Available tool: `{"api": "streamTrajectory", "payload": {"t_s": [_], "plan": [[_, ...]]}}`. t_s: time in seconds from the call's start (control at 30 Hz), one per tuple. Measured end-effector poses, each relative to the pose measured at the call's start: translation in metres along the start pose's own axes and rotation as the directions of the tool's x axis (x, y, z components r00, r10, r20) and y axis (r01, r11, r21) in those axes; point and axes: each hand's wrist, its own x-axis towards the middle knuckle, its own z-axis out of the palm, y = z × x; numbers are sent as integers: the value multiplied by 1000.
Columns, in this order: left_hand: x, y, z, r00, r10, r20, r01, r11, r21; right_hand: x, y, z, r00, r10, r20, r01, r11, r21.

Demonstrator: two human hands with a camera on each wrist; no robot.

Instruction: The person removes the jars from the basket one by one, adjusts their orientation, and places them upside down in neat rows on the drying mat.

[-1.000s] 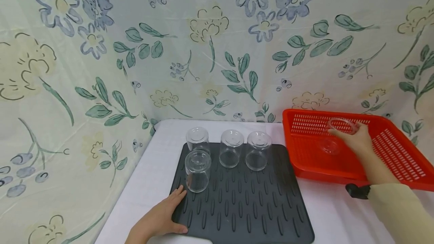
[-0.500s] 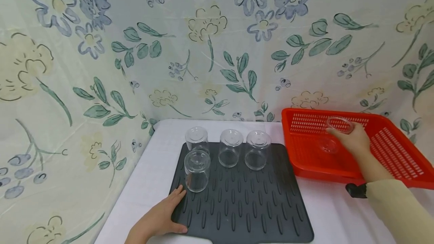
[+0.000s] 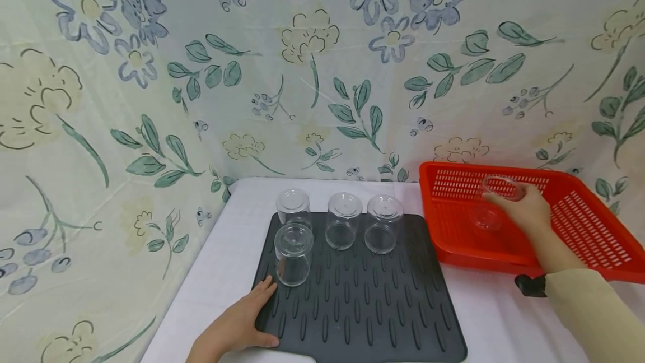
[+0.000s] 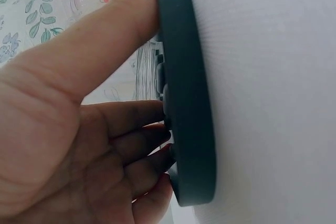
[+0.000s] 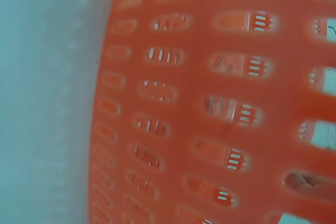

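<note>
My right hand (image 3: 529, 209) grips a clear drinking glass (image 3: 496, 185) inside the red plastic basket (image 3: 484, 266), near its left part. Through a slot in the basket wall (image 5: 205, 129), a bit of that hand shows in the right wrist view. My left hand (image 3: 237, 318) lies at the left edge of the dark grey drying mat (image 3: 373, 312), fingers and thumb spread and touching it. In the left wrist view, the fingers (image 4: 131, 114) meet the mat's edge (image 4: 189, 103). Just beyond my left fingertips stands an upside-down glass (image 3: 294, 256) on the mat.
Three more upturned glasses stand along the mat's back: one at left (image 3: 293, 206), one in the middle (image 3: 344, 223), one at right (image 3: 384, 226). A white cloth (image 3: 211, 256) covers the table. Floral fabric (image 3: 312, 99) hangs behind and at the left.
My right hand and the glass in it have shifted slightly left within the basket. The left hand and the glasses on the mat stay where they were.
</note>
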Motion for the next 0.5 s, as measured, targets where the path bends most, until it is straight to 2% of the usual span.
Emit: {"api": "streamTrajectory", "payload": {"t_s": [0.17, 0.5], "plan": [[0, 0, 0, 1000, 5, -6, -5, 1000, 4, -2, -2, 0, 999, -40, 8, 40, 999, -11], [-1, 0, 0, 1000, 14, -9, -14, 1000, -5, -8, -7, 1, 995, -101, -13, 102, 993, 65]]}}
